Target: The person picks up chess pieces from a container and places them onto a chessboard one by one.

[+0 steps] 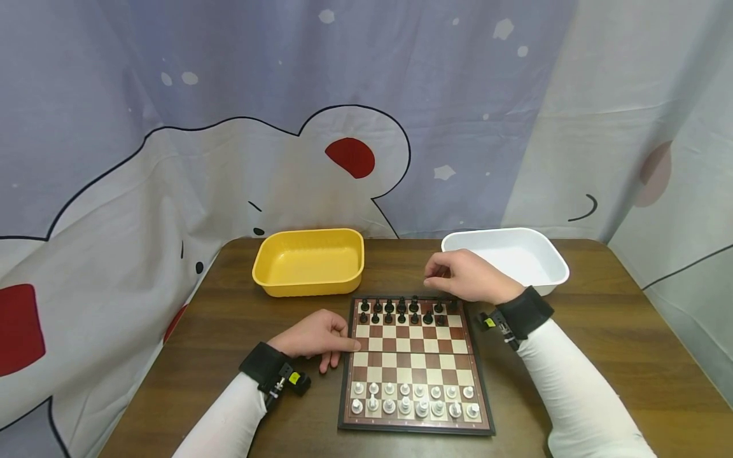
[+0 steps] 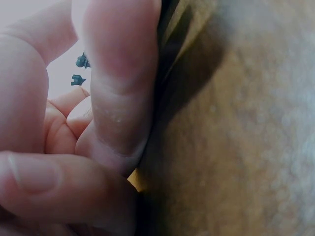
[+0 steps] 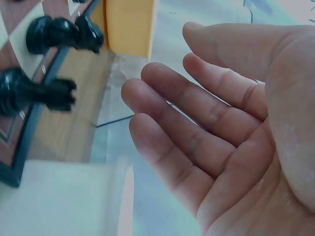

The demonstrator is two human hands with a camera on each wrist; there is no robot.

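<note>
Behind the right hand (image 1: 469,277), black pieces' (image 1: 401,309) far corner hides.

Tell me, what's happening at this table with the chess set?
A person in white sleeves sits at a brown wooden table with a small brown-and-cream chessboard. Their left hand rests on the table with its fingertips at the board's left edge. Their right hand hovers over the black chess pieces at the far end, palm empty in the wrist view. The white chess pieces stand in two near rows. A yellow plastic tub and a white plastic tub sit behind, both seemingly empty.
</note>
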